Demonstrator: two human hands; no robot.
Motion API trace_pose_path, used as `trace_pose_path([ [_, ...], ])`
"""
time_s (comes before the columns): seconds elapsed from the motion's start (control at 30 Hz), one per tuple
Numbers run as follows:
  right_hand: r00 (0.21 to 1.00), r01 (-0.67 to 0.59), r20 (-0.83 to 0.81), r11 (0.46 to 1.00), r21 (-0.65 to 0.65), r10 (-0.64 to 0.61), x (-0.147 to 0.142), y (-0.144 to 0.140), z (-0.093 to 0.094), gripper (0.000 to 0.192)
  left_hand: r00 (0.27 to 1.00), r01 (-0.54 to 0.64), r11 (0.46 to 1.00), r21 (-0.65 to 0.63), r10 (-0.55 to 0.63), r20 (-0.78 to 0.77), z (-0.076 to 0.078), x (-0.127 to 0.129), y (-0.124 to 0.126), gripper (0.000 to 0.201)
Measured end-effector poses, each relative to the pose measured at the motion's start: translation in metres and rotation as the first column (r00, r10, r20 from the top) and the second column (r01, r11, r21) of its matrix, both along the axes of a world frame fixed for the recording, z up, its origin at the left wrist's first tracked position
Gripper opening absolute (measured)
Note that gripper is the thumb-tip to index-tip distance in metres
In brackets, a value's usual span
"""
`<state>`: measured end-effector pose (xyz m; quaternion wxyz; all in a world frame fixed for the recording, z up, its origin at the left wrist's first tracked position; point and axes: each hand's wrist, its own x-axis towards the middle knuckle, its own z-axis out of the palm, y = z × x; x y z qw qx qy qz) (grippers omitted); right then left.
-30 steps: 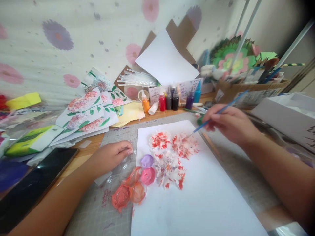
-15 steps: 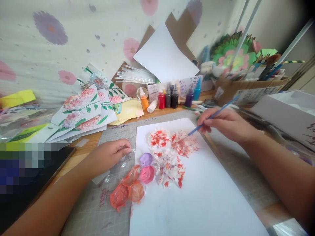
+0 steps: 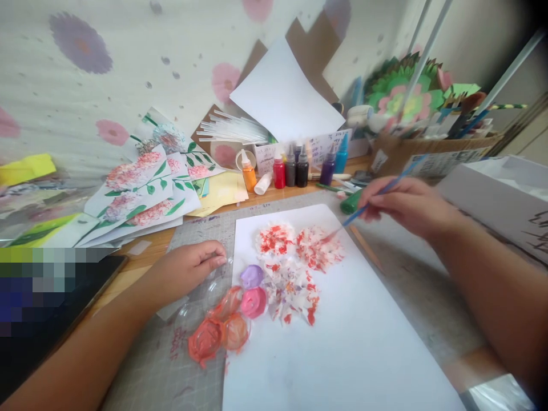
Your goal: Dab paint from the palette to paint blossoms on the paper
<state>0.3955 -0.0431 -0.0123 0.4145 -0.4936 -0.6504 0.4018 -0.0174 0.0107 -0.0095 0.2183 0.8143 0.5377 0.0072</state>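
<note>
My right hand (image 3: 406, 206) holds a thin blue paintbrush (image 3: 371, 204), whose tip touches the right red-and-white dabbed flower (image 3: 320, 249) on a white sheet of paper (image 3: 342, 337). A second red flower (image 3: 274, 238) and a mixed-colour one (image 3: 293, 291) lie beside it. My left hand (image 3: 188, 268) rests on the edge of a clear plastic palette (image 3: 214, 319) that carries orange, pink and purple paint, at the sheet's left edge. Its fingers are curled on the plastic.
A grey cutting mat (image 3: 171, 365) lies under the sheet. Several small paint bottles (image 3: 291, 168) stand at the back. Painted flower sheets (image 3: 145, 194) pile at the left, a dark tablet (image 3: 47, 319) nearer. A cardboard box (image 3: 428, 151) and a white box (image 3: 500, 200) stand at the right.
My right hand with the brush drew in toward the flowers, then shifted back to the right, with the tip staying on the right flower. The left hand has stayed on the palette.
</note>
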Motion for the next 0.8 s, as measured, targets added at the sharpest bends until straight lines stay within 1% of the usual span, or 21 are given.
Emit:
trace_pose_path([
  [0.07,0.997,0.072,-0.038,0.997,0.028,-0.071,0.009,0.0,0.002,0.035,1.0,0.004,1.0,0.001,-0.004,-0.005,0.0,0.0,0.0,0.043],
  [0.13,0.994,0.095,-0.052,0.995,0.041,-0.093,0.008,0.0,0.003,0.036,1.0,0.012,1.0,-0.002,-0.012,-0.013,0.0,0.001,0.0,0.043],
  [0.27,0.999,-0.004,0.033,0.999,-0.034,0.005,-0.009,0.0,0.002,0.035,1.0,0.009,1.0,0.002,-0.009,-0.019,0.0,0.001,0.0,0.044],
  [0.33,0.998,-0.007,0.06,0.998,-0.059,0.011,-0.006,0.0,0.003,0.033,1.0,0.004,1.0,0.005,-0.004,-0.016,0.001,0.001,0.0,0.044],
  [0.43,0.995,0.095,0.036,0.995,-0.005,-0.095,0.009,0.0,0.004,0.034,1.0,0.017,1.0,-0.005,-0.017,-0.017,0.002,0.001,-0.001,0.044],
  [0.5,0.989,0.143,0.021,0.989,0.038,-0.143,0.01,-0.001,0.006,0.036,0.999,0.022,1.0,-0.018,-0.022,-0.029,0.003,0.001,-0.002,0.044],
  [0.57,0.992,0.115,0.048,0.992,0.046,-0.117,0.0,-0.003,0.007,0.036,0.999,0.012,1.0,-0.025,-0.013,-0.047,0.004,0.002,-0.002,0.045],
  [0.63,0.993,0.036,0.108,0.999,0.015,-0.037,-0.013,-0.007,0.01,0.033,0.998,0.001,1.0,-0.024,-0.002,-0.063,0.005,0.002,-0.003,0.045],
  [0.7,0.991,0.018,0.129,1.0,0.019,-0.021,-0.019,-0.011,0.014,0.03,0.998,0.003,1.0,-0.014,-0.004,-0.064,0.006,0.003,-0.003,0.044],
  [0.73,0.992,0.045,0.119,0.998,0.044,-0.05,-0.017,-0.012,0.016,0.03,0.998,0.009,1.0,-0.011,-0.009,-0.062,0.006,0.004,-0.003,0.044],
  [0.8,0.986,0.142,0.066,0.982,0.123,-0.151,-0.011,-0.014,0.018,0.033,0.998,0.017,1.0,-0.008,-0.018,-0.055,0.007,0.004,-0.003,0.043],
])
